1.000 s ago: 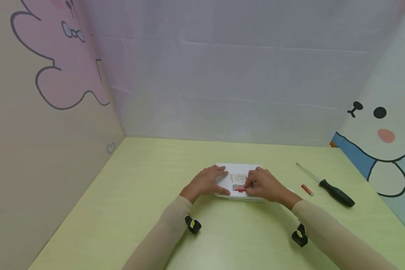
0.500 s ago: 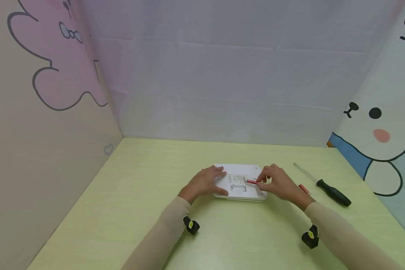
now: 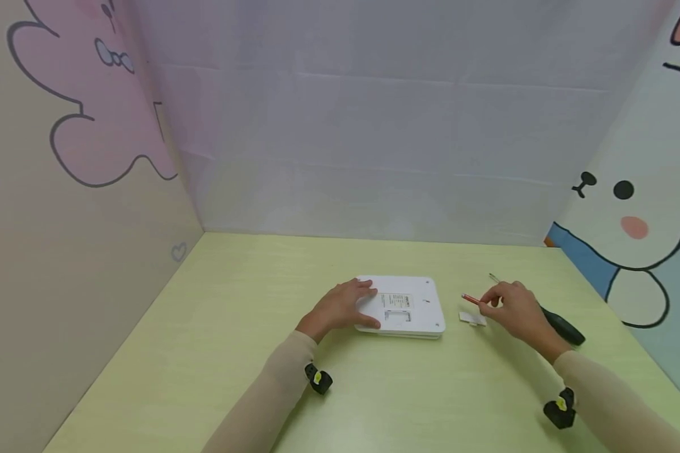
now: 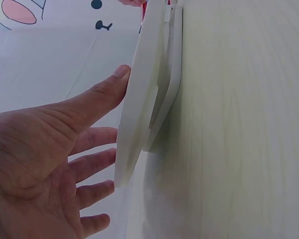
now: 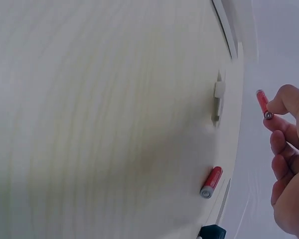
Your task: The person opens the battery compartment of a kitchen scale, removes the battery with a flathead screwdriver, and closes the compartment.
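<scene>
A flat white device (image 3: 427, 302) lies on the table with its label and bare battery compartment (image 3: 398, 316) facing up. My left hand (image 3: 342, 308) rests spread on its left end; in the left wrist view, the thumb touches the white edge (image 4: 137, 109). To the right of the device, my right hand (image 3: 515, 311) pinches a red battery (image 3: 470, 299) between thumb and fingertips, above the table. Just below that battery lies a small white cover (image 3: 472, 319). A second red battery (image 5: 212, 182) lies on the table in the right wrist view; the right hand hides it in the head view.
A screwdriver with a black handle (image 3: 563, 328) lies to the right, partly behind the right hand. The pale yellow table (image 3: 260, 270) is bounded by a light back wall (image 3: 340, 157) and side walls with cartoon drawings.
My right hand has lifted the red battery out of the compartment and carried it right, off the device. The white cover has come into view. My left hand has stayed on the device.
</scene>
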A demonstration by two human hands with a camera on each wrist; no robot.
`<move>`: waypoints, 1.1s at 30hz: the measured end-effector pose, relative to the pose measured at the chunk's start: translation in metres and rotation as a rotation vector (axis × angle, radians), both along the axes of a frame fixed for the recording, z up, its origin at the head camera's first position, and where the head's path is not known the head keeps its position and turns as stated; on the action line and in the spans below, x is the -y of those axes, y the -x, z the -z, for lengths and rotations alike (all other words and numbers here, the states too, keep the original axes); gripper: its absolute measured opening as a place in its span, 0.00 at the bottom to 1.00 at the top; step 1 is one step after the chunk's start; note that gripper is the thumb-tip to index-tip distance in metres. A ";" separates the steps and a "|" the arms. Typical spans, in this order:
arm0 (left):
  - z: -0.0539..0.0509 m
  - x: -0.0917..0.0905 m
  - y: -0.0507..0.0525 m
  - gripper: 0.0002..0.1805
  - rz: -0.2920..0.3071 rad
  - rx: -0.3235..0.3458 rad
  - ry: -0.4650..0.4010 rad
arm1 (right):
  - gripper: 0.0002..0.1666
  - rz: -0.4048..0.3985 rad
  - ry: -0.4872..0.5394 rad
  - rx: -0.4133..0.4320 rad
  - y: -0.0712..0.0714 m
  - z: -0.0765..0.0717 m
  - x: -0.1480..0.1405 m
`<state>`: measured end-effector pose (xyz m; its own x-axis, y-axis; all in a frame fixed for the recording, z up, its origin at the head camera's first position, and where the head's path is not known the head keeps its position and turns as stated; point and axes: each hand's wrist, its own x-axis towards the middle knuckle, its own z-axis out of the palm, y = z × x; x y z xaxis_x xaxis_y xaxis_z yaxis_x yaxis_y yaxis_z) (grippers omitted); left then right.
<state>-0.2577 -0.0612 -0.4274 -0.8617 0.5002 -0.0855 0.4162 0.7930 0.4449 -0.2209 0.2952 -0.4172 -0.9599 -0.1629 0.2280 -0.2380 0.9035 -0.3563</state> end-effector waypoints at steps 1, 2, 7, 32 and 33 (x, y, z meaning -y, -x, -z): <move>0.000 0.000 0.000 0.45 -0.003 0.005 -0.001 | 0.07 0.017 -0.006 -0.002 -0.001 0.001 -0.003; 0.000 0.000 0.000 0.45 -0.005 0.005 0.000 | 0.07 0.033 -0.010 -0.005 -0.003 0.002 -0.007; 0.001 -0.001 0.001 0.45 -0.009 0.004 0.001 | 0.09 0.096 -0.055 -0.019 -0.010 0.007 -0.018; 0.004 0.000 0.003 0.45 0.002 -0.015 0.012 | 0.10 0.236 -0.134 0.045 -0.030 0.026 -0.031; 0.003 0.000 0.002 0.45 0.000 -0.014 0.011 | 0.10 0.235 -0.136 0.044 -0.030 0.026 -0.031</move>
